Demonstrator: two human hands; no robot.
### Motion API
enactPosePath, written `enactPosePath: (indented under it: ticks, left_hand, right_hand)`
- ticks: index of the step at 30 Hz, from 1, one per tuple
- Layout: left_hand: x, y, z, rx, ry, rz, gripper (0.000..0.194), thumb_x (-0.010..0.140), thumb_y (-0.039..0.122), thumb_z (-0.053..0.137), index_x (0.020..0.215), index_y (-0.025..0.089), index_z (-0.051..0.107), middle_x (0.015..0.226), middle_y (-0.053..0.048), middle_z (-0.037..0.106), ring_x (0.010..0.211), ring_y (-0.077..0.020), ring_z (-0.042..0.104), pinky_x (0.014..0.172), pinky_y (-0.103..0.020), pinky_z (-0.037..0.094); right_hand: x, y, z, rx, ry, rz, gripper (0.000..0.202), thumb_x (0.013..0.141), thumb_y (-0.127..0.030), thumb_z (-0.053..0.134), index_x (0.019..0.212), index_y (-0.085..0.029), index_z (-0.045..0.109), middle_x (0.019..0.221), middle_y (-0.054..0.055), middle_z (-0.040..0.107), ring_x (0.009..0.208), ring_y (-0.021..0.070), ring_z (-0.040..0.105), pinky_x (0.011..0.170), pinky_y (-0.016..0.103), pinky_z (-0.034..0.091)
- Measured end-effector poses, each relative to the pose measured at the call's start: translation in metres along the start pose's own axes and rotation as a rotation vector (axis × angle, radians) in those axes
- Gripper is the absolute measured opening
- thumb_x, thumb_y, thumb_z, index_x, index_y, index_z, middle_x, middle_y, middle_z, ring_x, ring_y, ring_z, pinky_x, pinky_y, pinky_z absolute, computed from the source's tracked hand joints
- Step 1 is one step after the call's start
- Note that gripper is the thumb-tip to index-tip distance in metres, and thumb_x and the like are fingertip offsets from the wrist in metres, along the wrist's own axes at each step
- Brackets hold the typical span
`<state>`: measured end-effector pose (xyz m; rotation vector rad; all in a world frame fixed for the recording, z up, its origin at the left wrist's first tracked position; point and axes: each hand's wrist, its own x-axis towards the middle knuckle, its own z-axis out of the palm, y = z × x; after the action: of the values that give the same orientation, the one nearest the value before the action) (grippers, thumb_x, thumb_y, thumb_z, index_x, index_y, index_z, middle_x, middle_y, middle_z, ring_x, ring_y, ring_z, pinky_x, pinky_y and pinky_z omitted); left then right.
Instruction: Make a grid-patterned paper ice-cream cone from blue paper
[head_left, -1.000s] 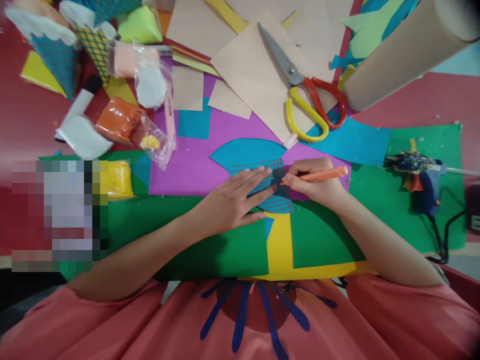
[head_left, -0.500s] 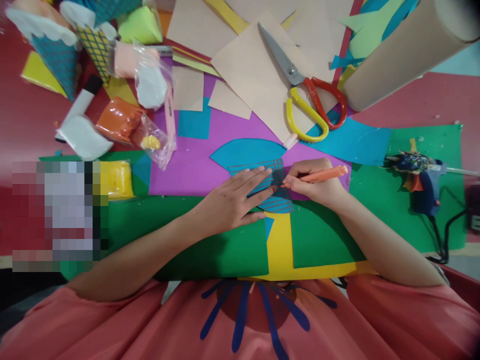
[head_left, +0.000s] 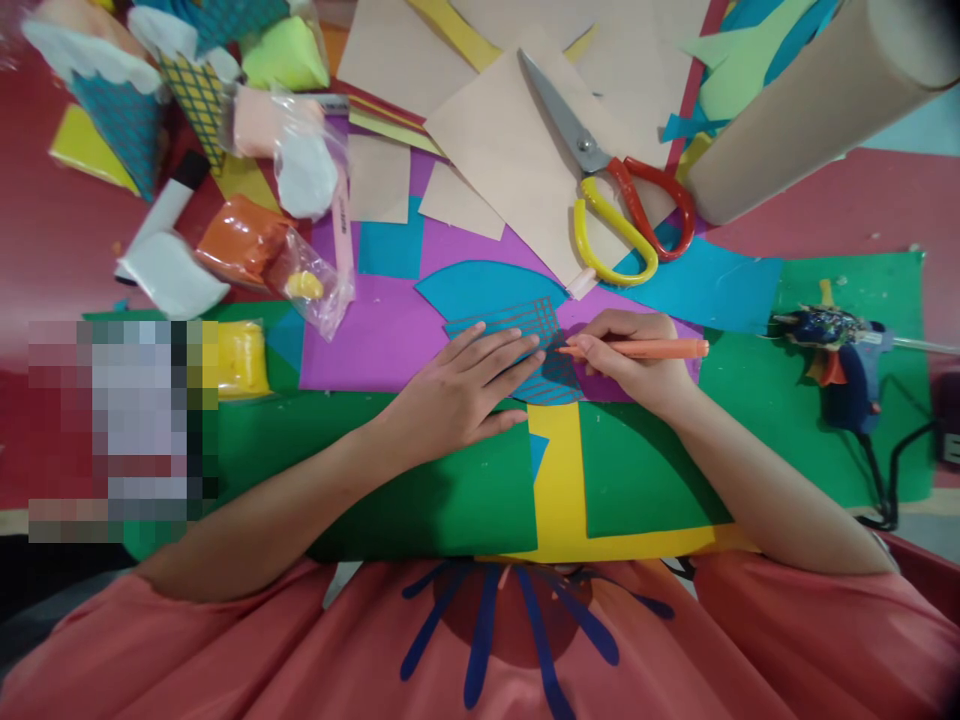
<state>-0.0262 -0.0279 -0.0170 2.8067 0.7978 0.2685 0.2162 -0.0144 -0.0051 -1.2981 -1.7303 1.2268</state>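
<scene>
While the left hand (head_left: 457, 395) lies flat on blue paper (head_left: 517, 325), the right hand (head_left: 634, 360) grips an orange pen (head_left: 645, 349) level, tip leftward.

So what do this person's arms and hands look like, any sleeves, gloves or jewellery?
Both the left hand and right hand are bare: no gloves, and no rings, watch or bracelet visible. The forearms are uncovered too. The coral-pink fabric garment bearing dark blue radiating stripes covers only the shoulders and chest.
</scene>
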Motion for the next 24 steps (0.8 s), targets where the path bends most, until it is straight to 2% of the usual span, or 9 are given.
enactPosePath:
  ticks: [8, 13, 16, 24]
  left_hand:
    - [0.0005, 0.0012, -0.0022, -0.052, -0.018, 0.001, 0.045, 0.098, 0.040, 0.045, 0.136, 0.017, 0.054, 0.146, -0.016, 0.048, 0.137, -0.0304, 0.044, 0.113, -0.051, 0.036]
    - [0.0000, 0.0020, -0.0015, -0.071, -0.011, 0.001, 0.045, 0.097, 0.042, 0.047, 0.134, 0.019, 0.056, 0.147, -0.017, 0.047, 0.137, -0.0318, 0.043, 0.111, -0.052, 0.038]
    - [-0.0002, 0.0023, -0.0013, -0.078, -0.018, -0.007, 0.043, 0.097, 0.042, 0.047, 0.134, 0.020, 0.057, 0.148, -0.016, 0.047, 0.138, -0.0313, 0.042, 0.112, -0.052, 0.037]
    - [-0.0003, 0.0027, -0.0011, -0.067, -0.009, -0.005, 0.043, 0.098, 0.042, 0.047, 0.133, 0.020, 0.057, 0.147, -0.017, 0.047, 0.138, -0.0315, 0.042, 0.112, -0.052, 0.037]
  right_hand:
    - [0.0013, 0.0014, 0.0029, -0.046, -0.013, -0.066, 0.023, 0.085, -0.032, 0.063, 0.069, -0.016, 0.066, 0.063, 0.001, 0.066, 0.055, 0.0094, 0.055, 0.050, 0.021, 0.039]
    - [0.0015, 0.0015, 0.0027, -0.078, -0.038, -0.033, 0.022, 0.085, -0.032, 0.062, 0.070, -0.017, 0.067, 0.064, 0.002, 0.067, 0.056, 0.0106, 0.055, 0.052, 0.022, 0.040]
    - [0.0016, 0.0009, 0.0018, -0.089, -0.058, -0.020, 0.026, 0.084, -0.034, 0.061, 0.065, -0.016, 0.063, 0.059, 0.001, 0.063, 0.053, 0.0098, 0.051, 0.049, 0.022, 0.036]
    - [0.0023, -0.0021, 0.0018, -0.056, -0.089, -0.001, 0.026, 0.079, -0.026, 0.061, 0.056, -0.016, 0.056, 0.052, -0.001, 0.055, 0.049, 0.0073, 0.044, 0.046, 0.021, 0.031]
